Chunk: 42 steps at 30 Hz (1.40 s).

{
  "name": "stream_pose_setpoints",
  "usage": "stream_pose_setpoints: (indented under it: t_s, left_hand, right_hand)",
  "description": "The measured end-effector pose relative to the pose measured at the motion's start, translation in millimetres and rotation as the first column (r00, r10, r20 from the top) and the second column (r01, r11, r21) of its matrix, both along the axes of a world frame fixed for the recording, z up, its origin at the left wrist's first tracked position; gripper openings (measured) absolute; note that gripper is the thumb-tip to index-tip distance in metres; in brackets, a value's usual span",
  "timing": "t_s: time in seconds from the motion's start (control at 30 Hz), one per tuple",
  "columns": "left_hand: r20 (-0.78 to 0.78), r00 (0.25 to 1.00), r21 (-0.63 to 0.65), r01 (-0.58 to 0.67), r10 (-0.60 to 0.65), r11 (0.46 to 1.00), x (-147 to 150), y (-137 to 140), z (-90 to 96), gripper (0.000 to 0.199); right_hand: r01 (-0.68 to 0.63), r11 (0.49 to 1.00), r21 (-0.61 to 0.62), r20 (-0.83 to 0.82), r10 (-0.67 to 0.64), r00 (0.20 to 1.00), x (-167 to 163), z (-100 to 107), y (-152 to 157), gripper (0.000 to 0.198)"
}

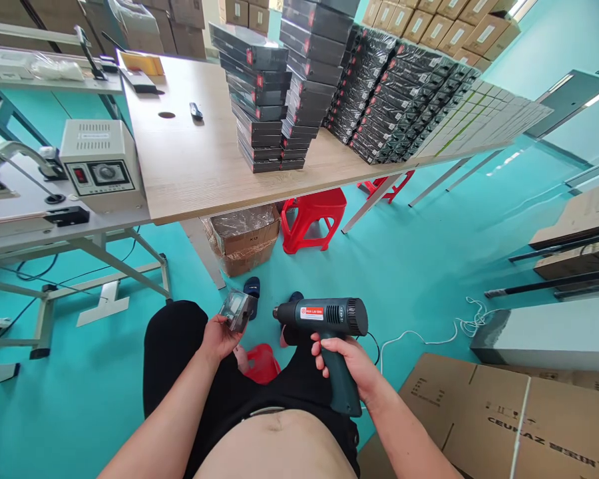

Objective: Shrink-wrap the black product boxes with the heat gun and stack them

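My right hand [347,359] is wrapped round the handle of a dark green heat gun [324,316], whose nozzle points left. A red and white label shows on its barrel. Across from the nozzle, a short gap away, my left hand [218,338] grips a small box [238,310] by its lower end. The box is dark with a light, shiny face and looks wrapped in clear film. Both hands are above my lap, in front of the table. The fingers behind the box are partly hidden.
A wooden table [190,173] carries stacks of dark boxes [259,100] and film-wrapped packs [379,93]. A beige control unit [102,163] stands at left. Below are a red stool [314,216] and an open carton [244,239]. A large carton [479,412] lies at right, near a white cord [429,341].
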<state>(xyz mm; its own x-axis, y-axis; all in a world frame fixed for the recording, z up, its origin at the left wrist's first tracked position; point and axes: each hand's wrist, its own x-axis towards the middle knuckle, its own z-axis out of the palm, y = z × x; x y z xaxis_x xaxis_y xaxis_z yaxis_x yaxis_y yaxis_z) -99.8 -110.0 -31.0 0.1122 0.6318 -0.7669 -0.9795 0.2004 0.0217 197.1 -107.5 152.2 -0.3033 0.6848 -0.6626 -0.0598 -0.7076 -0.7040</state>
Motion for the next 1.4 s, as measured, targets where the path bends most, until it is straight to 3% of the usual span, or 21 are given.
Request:
stream_pose_setpoints:
  t_s: [0.27, 0.43, 0.57, 0.9, 1.2, 1.3, 1.4]
  left_hand:
    - [-0.132, 0.984, 0.039, 0.123, -0.116, 0.992, 6, -2, 3.6, 0.043]
    - [-0.21, 0.975, 0.031, 0.074, -0.066, 0.997, 9, 0, 6.7, 0.033]
    - [-0.229, 0.966, -0.009, 0.123, -0.122, 0.992, 12, 0, 12.2, 0.023]
    - [-0.309, 0.915, -0.029, 0.265, -0.261, 0.964, 21, -6, 10.3, 0.016]
    - [-0.414, 0.838, -0.023, 0.38, -0.355, 0.925, 21, -7, -2.2, 0.012]
    - [-0.502, 0.794, -0.004, 0.395, -0.344, 0.919, 23, -7, 0.9, 0.013]
    - [-0.615, 0.745, 0.057, 0.369, -0.259, 0.928, 25, -8, 7.0, 0.029]
  right_hand:
    - [-0.067, 0.997, 0.033, 0.009, 0.067, 0.998, 5, 12, -1, 0.027]
    - [-0.18, 0.983, 0.029, -0.014, 0.18, 0.984, 17, 19, -8, 0.028]
    - [-0.235, 0.972, 0.01, -0.06, 0.236, 0.97, 11, 21, -13, 0.029]
    - [-0.078, 0.989, 0.122, -0.097, 0.09, 0.991, -19, 33, 16, 0.026]
    - [-0.107, 0.989, 0.101, -0.088, 0.116, 0.989, -13, 35, 19, 0.026]
    - [-0.101, 0.989, 0.107, -0.084, 0.11, 0.99, -9, 33, 20, 0.026]
    - [-0.1, 0.989, 0.113, -0.059, 0.107, 0.992, 3, 31, 22, 0.027]
